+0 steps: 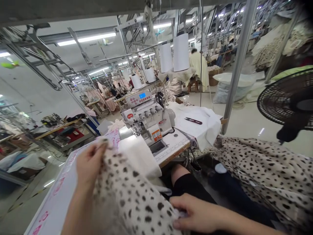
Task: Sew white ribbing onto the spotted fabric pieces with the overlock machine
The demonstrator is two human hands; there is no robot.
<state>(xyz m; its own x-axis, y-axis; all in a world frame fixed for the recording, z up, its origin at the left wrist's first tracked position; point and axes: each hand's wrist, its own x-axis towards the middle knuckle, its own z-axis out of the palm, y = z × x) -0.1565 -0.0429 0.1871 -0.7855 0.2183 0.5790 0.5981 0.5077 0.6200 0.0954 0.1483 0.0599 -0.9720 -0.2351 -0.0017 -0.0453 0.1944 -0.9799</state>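
Observation:
A cream fabric piece with dark spots (137, 192) stretches between my two hands in front of the sewing machine. My left hand (89, 164) is raised at the table's left side, closed on the fabric's upper edge and slightly blurred. Lower down, near my lap, my right hand (195, 212) pinches the fabric's right edge between thumb and fingers. Just beyond stands a white overlock sewing machine (153, 117) with a lit blue display. White cloth (139, 155) hangs over the table's front by the machine's needle area.
Dark thread snips (193, 120) lie on white cloth right of the machine. More spotted fabric (269, 163) is heaped at my right, below a black fan (288, 98). Thread cones (181, 52) stand behind the machine. A metal post (238, 65) rises at right. Farther back is a person in yellow (199, 67).

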